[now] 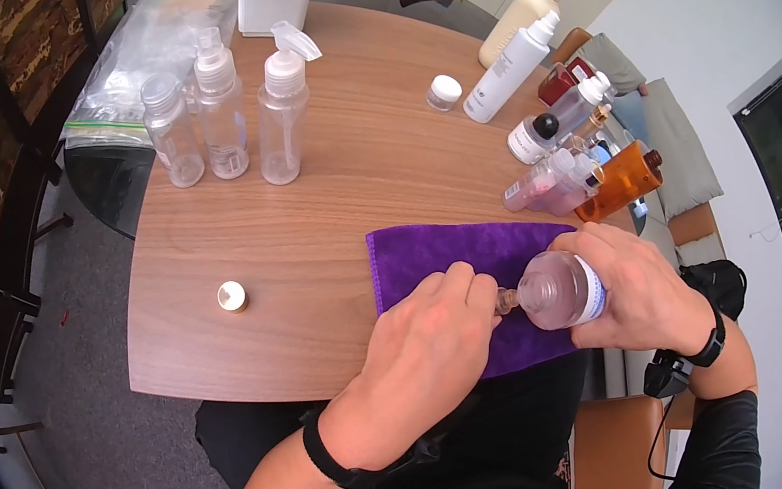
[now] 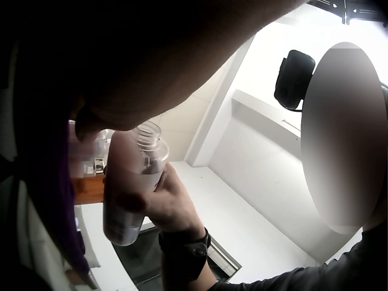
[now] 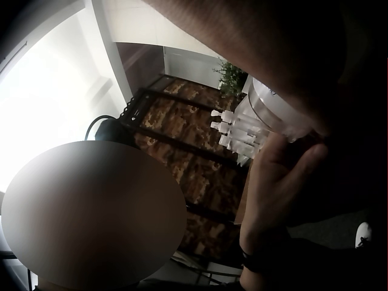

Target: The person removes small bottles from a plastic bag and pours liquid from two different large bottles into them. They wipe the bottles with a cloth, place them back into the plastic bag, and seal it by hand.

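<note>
My right hand (image 1: 635, 284) grips a clear bottle (image 1: 558, 290) by its lower body. The bottle is tilted, holds pale pinkish liquid and has a white-and-blue label near the base. Its uncapped threaded neck (image 2: 147, 131) shows in the left wrist view. My left hand (image 1: 438, 323) is at the bottle's mouth with curled fingers, fingertips right at the neck; I cannot tell whether they pinch anything. In the right wrist view, the left thumb and fingers (image 3: 288, 167) bend toward the bottle. A purple towel (image 1: 427, 249) lies beneath both hands. A gold-topped cap (image 1: 232, 297) sits on the table, left of the towel.
Several clear empty bottles, one a spray bottle (image 1: 283, 119), stand at the back left near a potted plant (image 1: 274, 4) and plastic bags (image 1: 146, 58). Along the right edge are a white bottle (image 1: 513, 67), an amber bottle (image 1: 619, 180), a small jar (image 1: 443, 92) and other toiletries.
</note>
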Demonstrator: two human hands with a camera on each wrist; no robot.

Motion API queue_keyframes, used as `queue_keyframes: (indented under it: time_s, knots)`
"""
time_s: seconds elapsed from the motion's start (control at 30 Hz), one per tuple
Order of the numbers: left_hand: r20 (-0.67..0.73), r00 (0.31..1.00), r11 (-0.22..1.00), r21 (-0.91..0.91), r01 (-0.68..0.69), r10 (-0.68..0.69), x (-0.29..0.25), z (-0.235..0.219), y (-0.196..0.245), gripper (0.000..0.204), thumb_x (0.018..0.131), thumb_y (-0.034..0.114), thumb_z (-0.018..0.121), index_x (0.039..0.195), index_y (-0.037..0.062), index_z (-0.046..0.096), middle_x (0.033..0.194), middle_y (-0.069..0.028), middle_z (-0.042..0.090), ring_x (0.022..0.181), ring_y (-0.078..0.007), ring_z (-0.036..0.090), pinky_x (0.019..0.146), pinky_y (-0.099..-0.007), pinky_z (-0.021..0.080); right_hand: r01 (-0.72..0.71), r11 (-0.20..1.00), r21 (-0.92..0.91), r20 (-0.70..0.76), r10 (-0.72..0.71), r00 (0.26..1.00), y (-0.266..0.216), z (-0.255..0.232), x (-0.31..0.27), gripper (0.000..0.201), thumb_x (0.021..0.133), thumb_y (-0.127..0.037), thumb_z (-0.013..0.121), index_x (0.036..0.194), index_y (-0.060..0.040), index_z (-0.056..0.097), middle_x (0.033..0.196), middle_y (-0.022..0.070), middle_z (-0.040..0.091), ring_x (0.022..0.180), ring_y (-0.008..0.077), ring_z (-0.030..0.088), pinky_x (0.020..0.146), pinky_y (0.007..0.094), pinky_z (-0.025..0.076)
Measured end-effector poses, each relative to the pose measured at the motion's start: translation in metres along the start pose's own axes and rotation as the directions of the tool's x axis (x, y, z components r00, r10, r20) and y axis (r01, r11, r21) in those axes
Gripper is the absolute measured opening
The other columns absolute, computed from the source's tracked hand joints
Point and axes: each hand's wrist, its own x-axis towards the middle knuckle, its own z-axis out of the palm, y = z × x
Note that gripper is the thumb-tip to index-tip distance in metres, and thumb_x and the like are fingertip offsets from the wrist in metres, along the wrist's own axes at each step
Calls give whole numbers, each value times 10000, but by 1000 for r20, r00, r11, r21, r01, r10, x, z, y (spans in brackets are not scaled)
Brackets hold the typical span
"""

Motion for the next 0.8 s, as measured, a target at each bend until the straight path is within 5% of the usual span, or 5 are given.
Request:
queue_keyframes:
  time_s: [0.8]
  knots:
    - [-1, 1000, 1000, 4, -3, 3, -1, 0, -1, 266, 888, 108, 828, 1044, 33, 626, 956, -128, 609, 900, -338, 677, 760, -443, 570, -10, 1000, -9, 20, 10, 1000, -1, -2, 0, 712, 642, -163, 906, 1296, -66, 642, 1088, 166, 670, 1049, 420, 672, 896, 496, 554]
